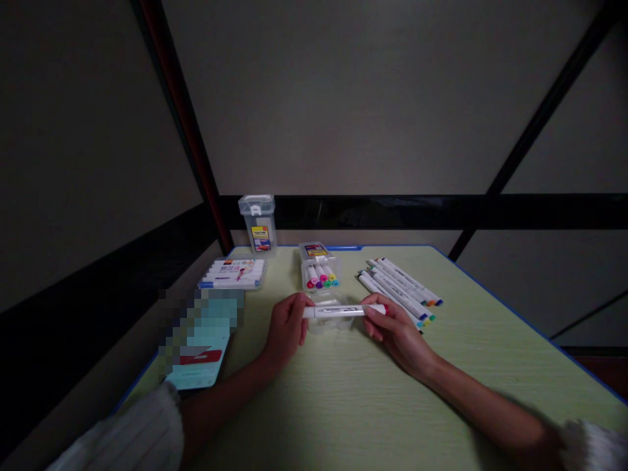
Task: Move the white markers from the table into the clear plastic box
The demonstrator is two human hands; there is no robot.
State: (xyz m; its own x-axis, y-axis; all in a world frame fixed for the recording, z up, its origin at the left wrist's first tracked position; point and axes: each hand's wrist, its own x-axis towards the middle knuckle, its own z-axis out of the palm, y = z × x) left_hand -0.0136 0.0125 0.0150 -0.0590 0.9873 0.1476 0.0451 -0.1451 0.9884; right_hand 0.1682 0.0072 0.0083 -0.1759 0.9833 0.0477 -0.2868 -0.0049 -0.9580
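A white marker (338, 311) with a red end at its right lies level between my two hands. My left hand (288, 327) pinches its left end, and my right hand (387, 327) grips it near the red end. Behind the marker, a clear plastic box (316, 265) lies on its side holding several markers whose coloured ends face me. Its clear lid (331, 327) hangs open toward me, partly hidden by the marker. To the right, several loose white markers (400, 288) lie side by side on the table.
An upright clear box with a lid (258, 226) stands at the back left. In front of it lies a flat pack of white markers (234, 273). A phone (203, 347), partly blurred, lies near my left forearm. The pale green table (314, 405) has a blue edge.
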